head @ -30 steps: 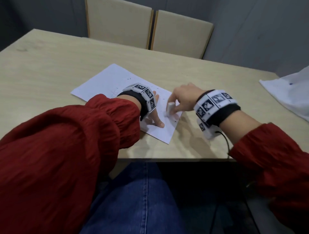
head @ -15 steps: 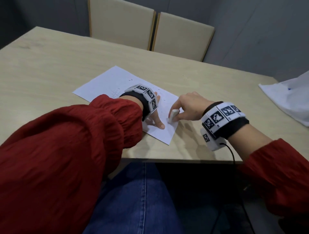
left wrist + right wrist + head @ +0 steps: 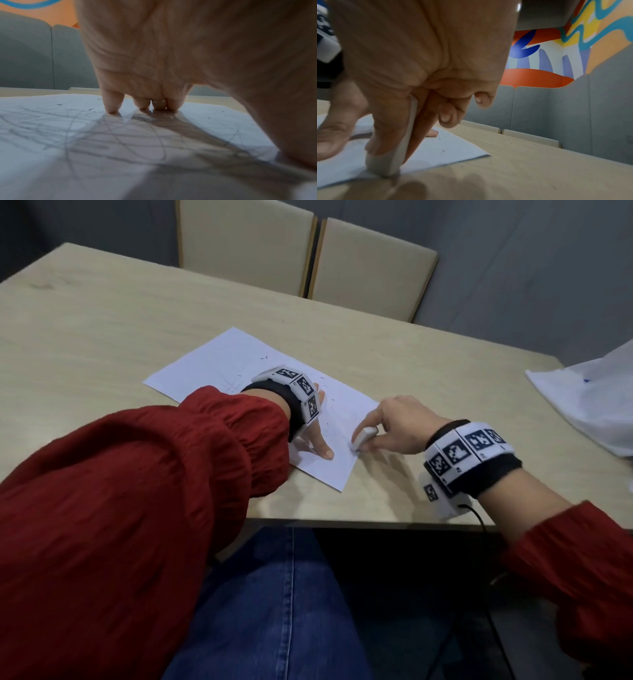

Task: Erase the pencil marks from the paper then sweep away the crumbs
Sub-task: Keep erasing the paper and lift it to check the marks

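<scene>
Wooden table [image 3: 102,344]: my left hand [image 3: 317,436] presses flat on the paper [image 3: 219,361]; my right hand [image 3: 394,422] pinches the eraser [image 3: 363,437]. Pencil scribbles [image 3: 102,135] and crumbs [image 3: 323,385] remain.

A white sheet of paper [image 3: 219,364] lies flat, scribbled grey, dotted with dark crumbs [image 3: 263,358]; a white eraser [image 3: 363,437] touches its right edge.

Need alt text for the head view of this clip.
A person's right hand presses a white eraser onto the near right edge of a sheet of paper on a wooden table, while the left hand holds the sheet flat. Dark crumbs dot the paper; two chairs stand behind.
</scene>
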